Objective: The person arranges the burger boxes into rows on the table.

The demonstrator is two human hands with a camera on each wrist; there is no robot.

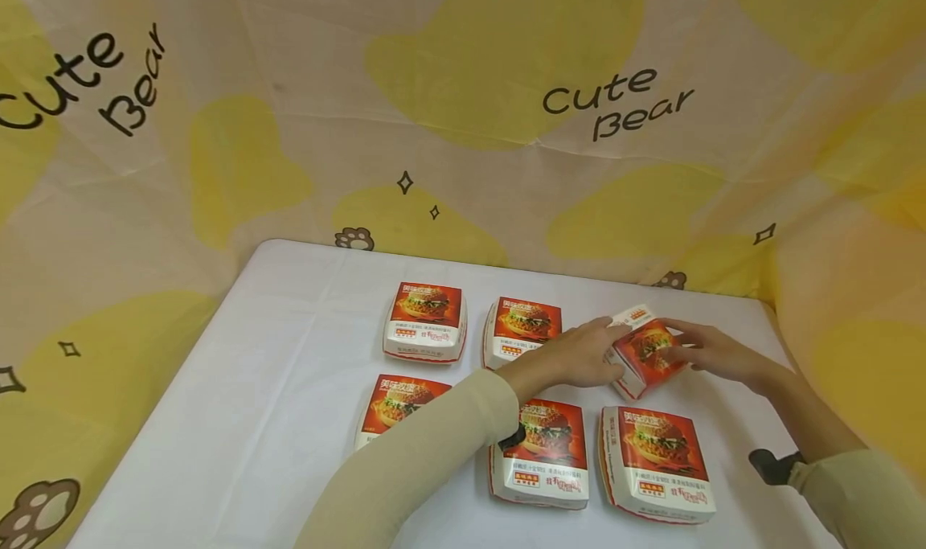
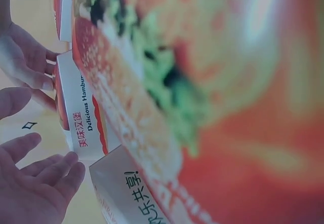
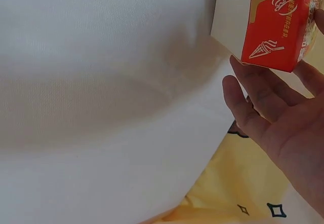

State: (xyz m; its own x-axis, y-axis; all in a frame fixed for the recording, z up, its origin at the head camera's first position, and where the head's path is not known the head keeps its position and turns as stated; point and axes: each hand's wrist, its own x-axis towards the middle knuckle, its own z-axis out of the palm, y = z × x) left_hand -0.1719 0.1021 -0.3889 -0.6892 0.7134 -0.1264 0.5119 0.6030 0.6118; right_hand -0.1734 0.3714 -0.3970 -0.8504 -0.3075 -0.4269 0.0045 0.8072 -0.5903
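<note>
At the back right of the table, a red-and-white burger box [image 1: 651, 352] is tilted and turned, with its white printed end toward the back. My right hand [image 1: 723, 360] holds its right side; in the right wrist view the right hand's fingers [image 3: 268, 95] reach under a red corner, with the thumb at the frame's edge. On the left side of the same box is my left hand [image 1: 586, 356]. Seen in the left wrist view, the left hand [image 2: 38, 183] has its fingers spread and loosely bent, their tips close to the box's printed side [image 2: 83, 107].
Several matching burger boxes stand in two rows: one at back left [image 1: 424, 320], one at back middle [image 1: 522, 324], one at front left [image 1: 398, 404], one at front middle [image 1: 546, 460], one at front right [image 1: 658, 465]. My left sleeve [image 1: 427, 452] crosses over the front left box. Patterned cloth [image 1: 463, 131] hangs behind the white table [image 1: 289, 356].
</note>
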